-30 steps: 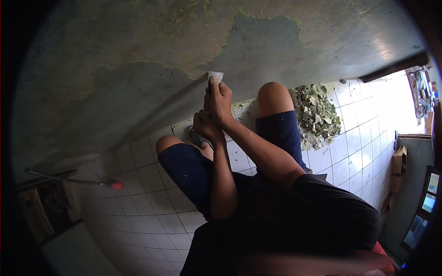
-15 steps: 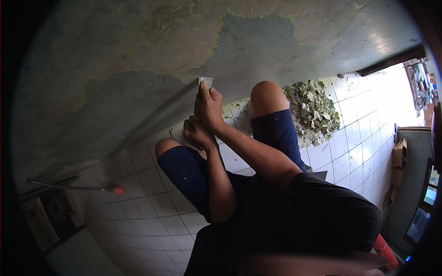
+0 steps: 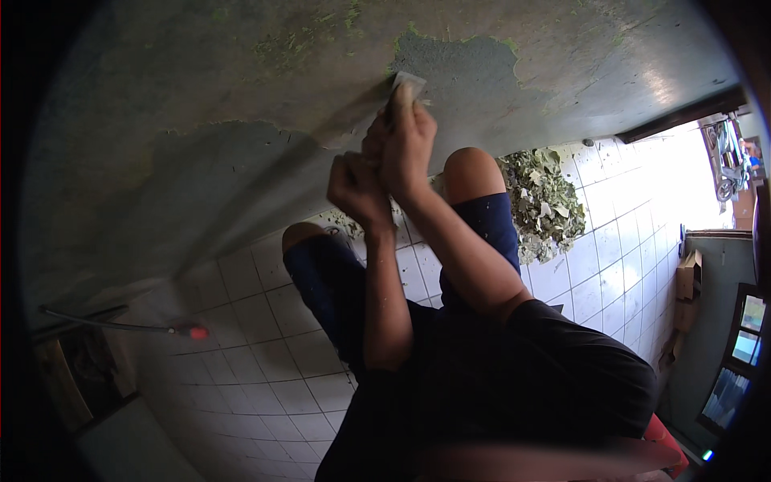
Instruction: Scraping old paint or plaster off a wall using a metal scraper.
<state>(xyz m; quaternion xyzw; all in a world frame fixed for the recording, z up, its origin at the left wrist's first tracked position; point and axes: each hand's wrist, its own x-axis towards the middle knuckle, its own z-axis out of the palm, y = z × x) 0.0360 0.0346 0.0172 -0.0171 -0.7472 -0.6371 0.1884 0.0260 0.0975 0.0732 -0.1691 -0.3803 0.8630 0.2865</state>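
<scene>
You seemingly scrape the wall, right hand clamped on scraper, left hand, hold unclear; next stroke likely wants pressure.

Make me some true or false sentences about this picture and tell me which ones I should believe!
1. The right grip holds a flat, pale blade. True.
2. The left grip is spread wide open. False: the left grip is curled, close to the right one.
3. The pile of flakes lies beside the left knee. False: the pile of flakes lies beside the right knee.
4. The floor has pale tiles. True.
5. The shorts are bright yellow. False: the shorts are dark blue.
</scene>
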